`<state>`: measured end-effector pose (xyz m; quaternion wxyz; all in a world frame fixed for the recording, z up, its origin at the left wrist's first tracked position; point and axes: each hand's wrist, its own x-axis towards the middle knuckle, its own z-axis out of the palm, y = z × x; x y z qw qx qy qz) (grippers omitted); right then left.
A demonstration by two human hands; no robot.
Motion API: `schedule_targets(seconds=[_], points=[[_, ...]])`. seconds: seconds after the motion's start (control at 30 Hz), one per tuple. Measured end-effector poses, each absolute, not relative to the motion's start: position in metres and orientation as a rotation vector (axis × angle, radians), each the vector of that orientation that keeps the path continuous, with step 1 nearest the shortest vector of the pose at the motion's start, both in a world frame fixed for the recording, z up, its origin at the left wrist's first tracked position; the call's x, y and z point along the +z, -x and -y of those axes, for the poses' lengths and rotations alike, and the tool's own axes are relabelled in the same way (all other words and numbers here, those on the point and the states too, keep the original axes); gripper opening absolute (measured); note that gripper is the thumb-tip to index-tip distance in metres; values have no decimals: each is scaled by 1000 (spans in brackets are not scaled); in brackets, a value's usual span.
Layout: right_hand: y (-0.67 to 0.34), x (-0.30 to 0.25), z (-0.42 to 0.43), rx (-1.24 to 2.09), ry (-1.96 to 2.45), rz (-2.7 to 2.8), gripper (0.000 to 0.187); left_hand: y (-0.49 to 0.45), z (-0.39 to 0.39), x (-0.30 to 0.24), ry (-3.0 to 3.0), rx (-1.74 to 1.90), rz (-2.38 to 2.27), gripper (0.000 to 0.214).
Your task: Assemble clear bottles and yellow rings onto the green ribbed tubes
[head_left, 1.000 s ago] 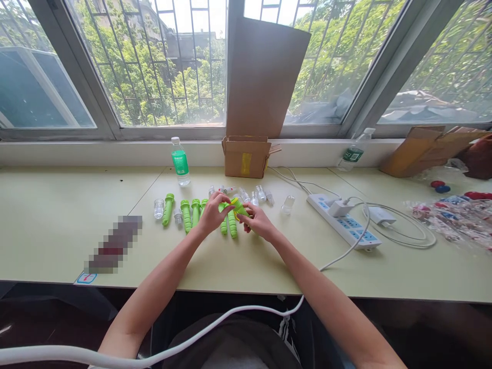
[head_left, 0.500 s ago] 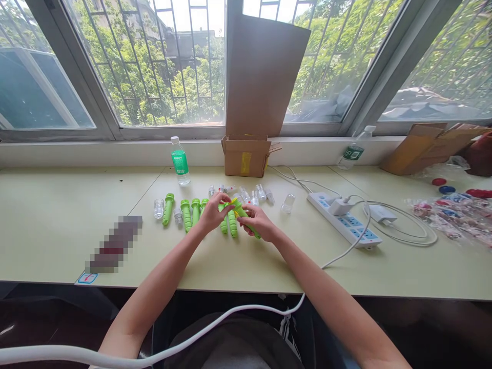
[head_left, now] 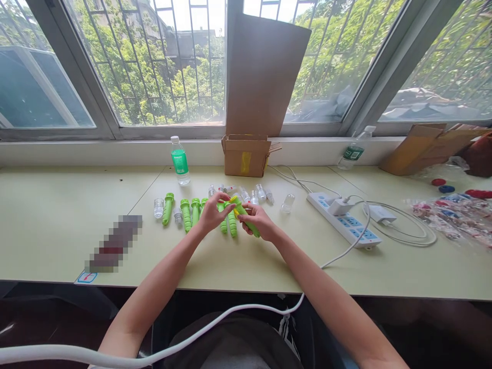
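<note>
My right hand point(head_left: 258, 221) is closed around a green ribbed plastic tube point(head_left: 246, 218), tilted with its top end toward the left. My left hand point(head_left: 212, 212) pinches a small yellow piece point(head_left: 232, 200) at that top end. Both hands hover just above the pale green table point(head_left: 57, 220). Below and left of them lies a row of several green tubes point(head_left: 186, 215) side by side. Small clear vials point(head_left: 258, 193) are scattered just behind the hands, and one clear cup point(head_left: 159, 208) stands at the row's left end.
A green-labelled water bottle point(head_left: 180, 162) and a small open cardboard box point(head_left: 246, 155) stand at the back by the window sill. A white power strip point(head_left: 348, 221) with cables lies to the right. Packets of coloured parts point(head_left: 453, 212) sit far right. A blurred dark patch point(head_left: 114, 243) lies left.
The green tube in my right hand has tilted and slid lower, so its bottom end now sticks out below my fingers. My left hand stays pinched at its top.
</note>
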<state>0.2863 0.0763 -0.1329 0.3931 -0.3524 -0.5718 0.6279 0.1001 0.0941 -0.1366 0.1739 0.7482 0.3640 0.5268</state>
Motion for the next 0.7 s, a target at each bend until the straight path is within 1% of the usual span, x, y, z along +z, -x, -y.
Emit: schedule_targets(seconds=[0.1,0.17,0.33,0.53,0.7], points=[[-287,-134,-77,1600,883,1445,40,-100,-93,-138,-2130,1480,-1012,39],[-288,-134,-77,1611,875,1445,39,-101,-93,-139,-2125,1470,-989,42],[-288,-134,-77,1640,883,1450,40,-103,-92,-140,-2050,1458,-939,38],[-289,-132,-76,1689,877,1412,40,-103,-91,-138,-2013,1445,-889,38],[-290,-132,-77,1721,873,1395,41,-104,-91,-138,-1986,1463,-895,28]])
